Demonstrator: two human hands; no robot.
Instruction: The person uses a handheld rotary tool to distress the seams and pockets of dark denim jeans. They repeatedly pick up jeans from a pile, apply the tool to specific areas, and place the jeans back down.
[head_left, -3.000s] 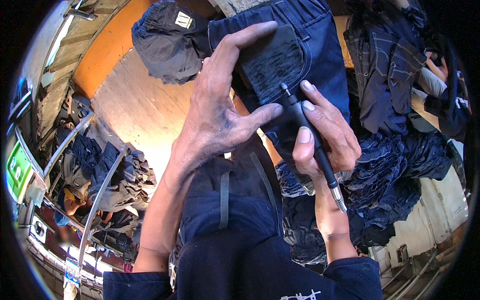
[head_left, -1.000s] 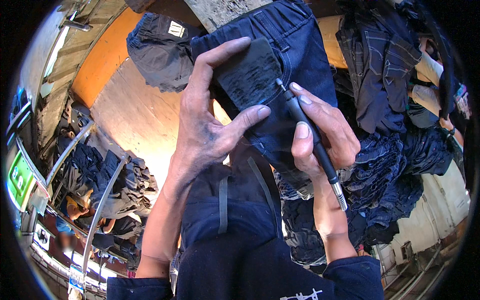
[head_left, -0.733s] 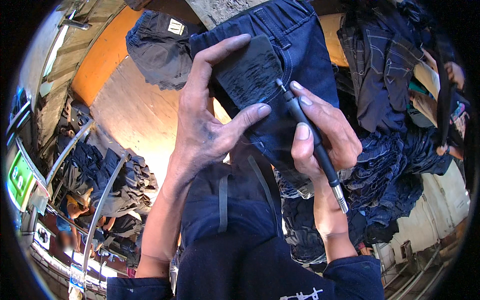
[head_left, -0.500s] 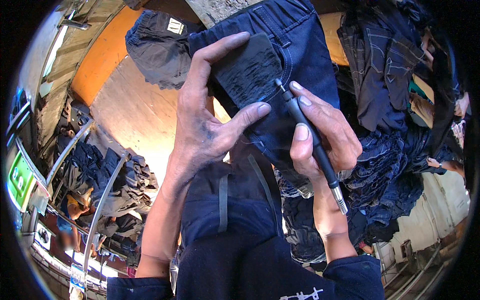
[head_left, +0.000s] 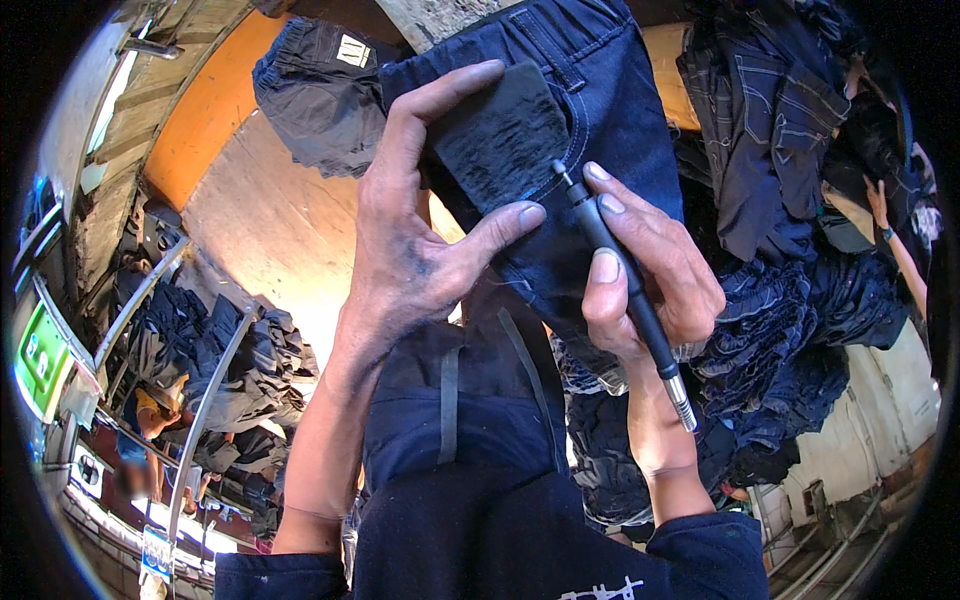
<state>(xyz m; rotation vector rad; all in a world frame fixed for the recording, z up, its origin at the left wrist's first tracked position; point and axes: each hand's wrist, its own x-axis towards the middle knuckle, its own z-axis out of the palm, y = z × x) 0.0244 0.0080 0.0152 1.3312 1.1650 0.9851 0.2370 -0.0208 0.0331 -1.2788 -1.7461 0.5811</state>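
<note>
A dark blue denim garment [head_left: 625,110] with a waistband and belt loops lies before me. On it rests a dark, flat plate [head_left: 505,140] with rounded corners and a streaked surface. My left hand [head_left: 415,225] spans this plate, index finger along its far left edge and thumb on its near edge, gripping it against the cloth. In my right hand [head_left: 665,265] is a black marking pen [head_left: 648,320] with a silver spring-like end, pinched between thumb and fingers. Its tip meets the plate's lower right edge, beside the pale stitching; whether it touches the cloth cannot be made out.
Dark elastic-waist trousers [head_left: 320,95] with a light label lie on the wooden table [head_left: 270,220] at the far left. Heaped dark garments [head_left: 775,310] crowd my right side, with another pile [head_left: 215,350] at left. Another person's arm [head_left: 895,240] reaches in at the right edge.
Both hands, plate and pen have hardly moved within the picture. At the right edge, the other person's hand and forearm have shifted and now reach upward among the garments.
</note>
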